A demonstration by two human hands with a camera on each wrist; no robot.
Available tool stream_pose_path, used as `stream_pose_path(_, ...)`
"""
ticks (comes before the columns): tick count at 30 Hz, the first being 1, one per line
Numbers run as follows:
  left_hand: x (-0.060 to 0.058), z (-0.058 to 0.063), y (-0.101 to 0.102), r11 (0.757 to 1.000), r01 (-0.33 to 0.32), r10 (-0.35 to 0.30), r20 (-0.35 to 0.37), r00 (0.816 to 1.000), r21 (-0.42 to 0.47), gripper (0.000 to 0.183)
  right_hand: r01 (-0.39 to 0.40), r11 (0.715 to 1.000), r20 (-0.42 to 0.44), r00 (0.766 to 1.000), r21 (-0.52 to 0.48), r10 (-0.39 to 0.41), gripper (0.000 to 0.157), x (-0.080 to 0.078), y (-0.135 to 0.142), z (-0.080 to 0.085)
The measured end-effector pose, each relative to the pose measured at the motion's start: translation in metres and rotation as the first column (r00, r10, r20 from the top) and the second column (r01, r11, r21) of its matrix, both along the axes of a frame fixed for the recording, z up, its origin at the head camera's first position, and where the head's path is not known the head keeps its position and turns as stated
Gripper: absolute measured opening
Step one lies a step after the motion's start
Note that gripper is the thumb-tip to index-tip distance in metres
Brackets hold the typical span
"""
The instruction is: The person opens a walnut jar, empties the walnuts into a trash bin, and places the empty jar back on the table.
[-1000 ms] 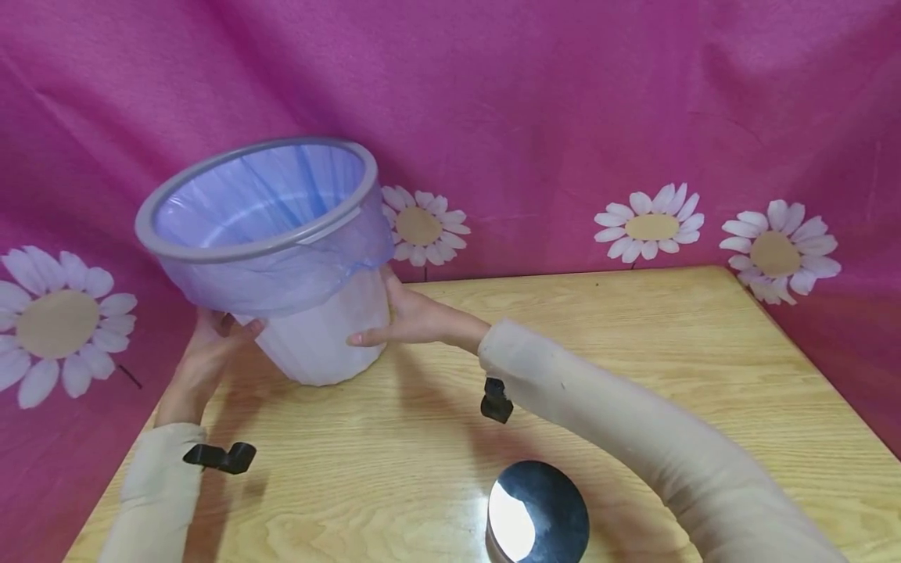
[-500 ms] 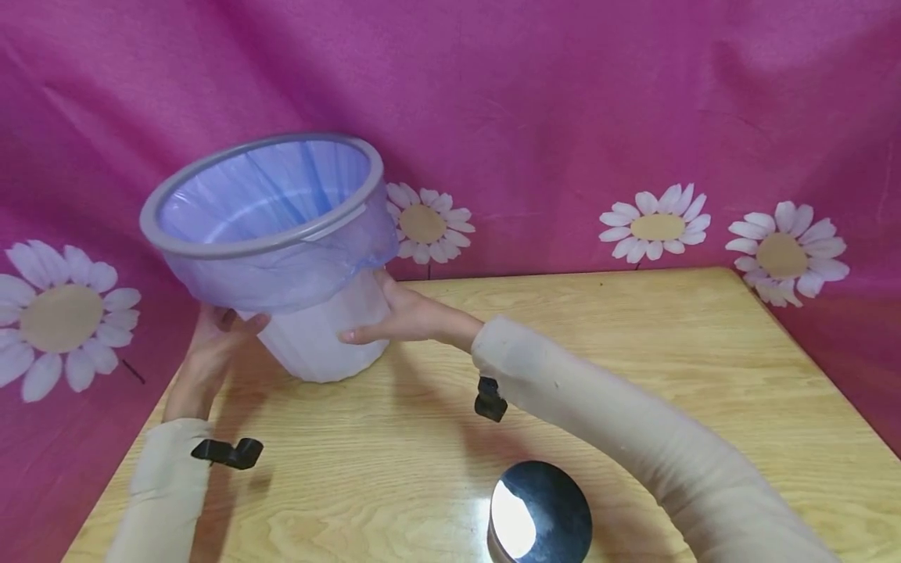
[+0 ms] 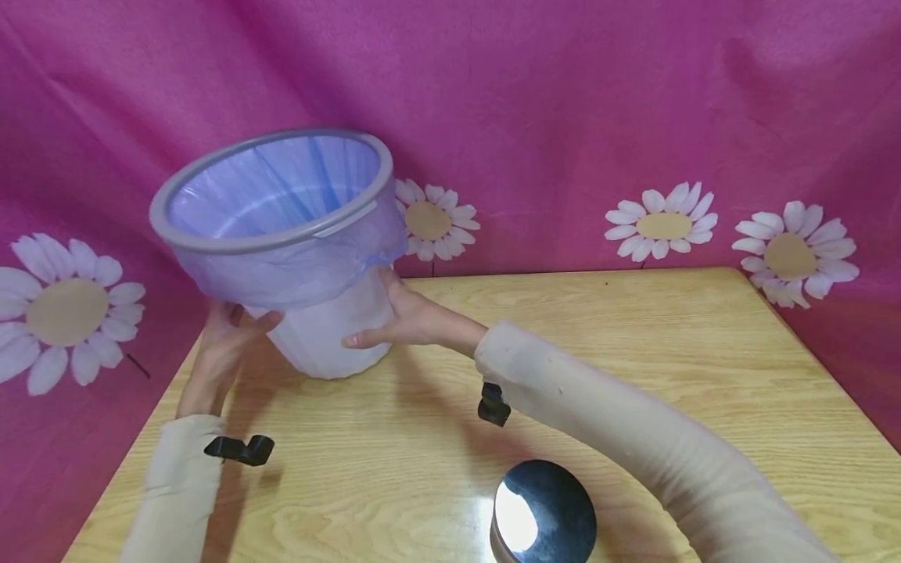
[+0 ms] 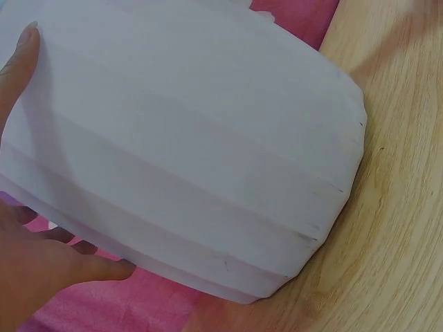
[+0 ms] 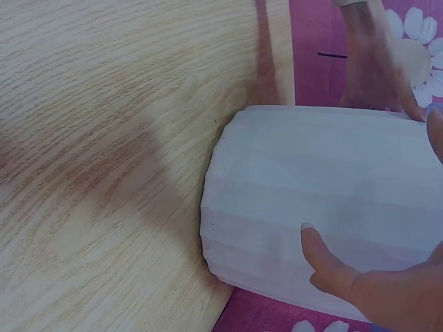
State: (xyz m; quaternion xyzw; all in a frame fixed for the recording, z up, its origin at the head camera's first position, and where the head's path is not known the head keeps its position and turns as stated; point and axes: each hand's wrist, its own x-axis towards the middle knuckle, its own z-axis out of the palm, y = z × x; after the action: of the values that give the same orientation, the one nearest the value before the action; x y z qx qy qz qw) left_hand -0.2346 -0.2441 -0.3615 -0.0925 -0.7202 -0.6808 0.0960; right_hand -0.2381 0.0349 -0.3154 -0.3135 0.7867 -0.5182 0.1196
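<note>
White bin (image 3: 331,328), left part of the table (image 3: 633,336), mouth up and tilted. Purple bag (image 3: 281,270) lines it, folded outward over the wall; grey rim (image 3: 239,244) sits round the top. Base edge at or just over the wood; contact cannot be told.

Left hand (image 3: 220,348) grips the bin's left side, thumb on the near face. Right hand (image 3: 411,317) grips the right side, thumb likewise in front, fingers passing behind.

Only the head view shows the bag's inside. Left wrist view adds dark scuffs on the wall near the base and the left fingers spread along the side, mostly hidden from above. Right wrist view gives the right thumb lying on the wall, left hand opposite.

Farther out: black glossy disc (image 3: 563,512) at the near edge, pink cloth (image 3: 535,117) with printed daisies (image 3: 663,225) behind.

Against a second ago: same hold on the bin. Whole head view slides slightly right, daisies and disc included; bin and left forearm slide somewhat more.
</note>
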Motion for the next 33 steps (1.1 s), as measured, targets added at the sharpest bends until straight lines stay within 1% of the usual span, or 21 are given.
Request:
stream_pose_path(4, 0.001, 0.001, 0.005, 1.000, -0.013, 0.014, 0.014, 1.000, -0.007, 0.072, 0.027, 0.999, 0.025, 0.999, 0.038, -0.028, 0.117, 0.003, 0.003, 0.000)
stream_pose_path(11, 0.000, 0.000, 0.015, 0.999, -0.009, 0.009, 0.024, 1.000, -0.035, 0.071, 0.081, 0.989, 0.009, 0.997, 0.120, -0.082, 0.120, 0.008, 0.013, 0.002)
stream_pose_path(15, 0.001, 0.001, 0.020, 0.999, -0.014, 0.016, 0.037, 0.999, -0.042, 0.072, 0.111, 0.978, -0.005, 0.994, 0.174, -0.112, 0.121, 0.011, 0.018, 0.001)
stream_pose_path(21, 0.001, 0.003, 0.028, 0.996, -0.024, 0.030, 0.064, 0.997, -0.086, 0.078, 0.137, 0.975, -0.033, 0.990, 0.173, -0.134, 0.117, 0.012, 0.024, 0.000)
stream_pose_path(24, 0.001, 0.005, 0.032, 0.995, -0.025, 0.032, 0.074, 0.997, -0.097, 0.080, 0.147, 0.974, -0.021, 0.989, 0.175, -0.146, 0.115, 0.014, 0.027, 0.000)
stream_pose_path(27, 0.002, 0.006, 0.036, 0.995, -0.015, 0.023, 0.075, 0.997, -0.099, 0.079, 0.163, 0.973, -0.007, 0.987, 0.165, -0.164, 0.115, 0.017, 0.030, 0.001)
stream_pose_path(33, 0.003, 0.008, 0.041, 0.998, 0.009, -0.005, 0.062, 0.998, -0.068, 0.074, 0.163, 0.979, -0.024, 0.987, 0.119, -0.162, 0.116, 0.023, 0.034, 0.004)
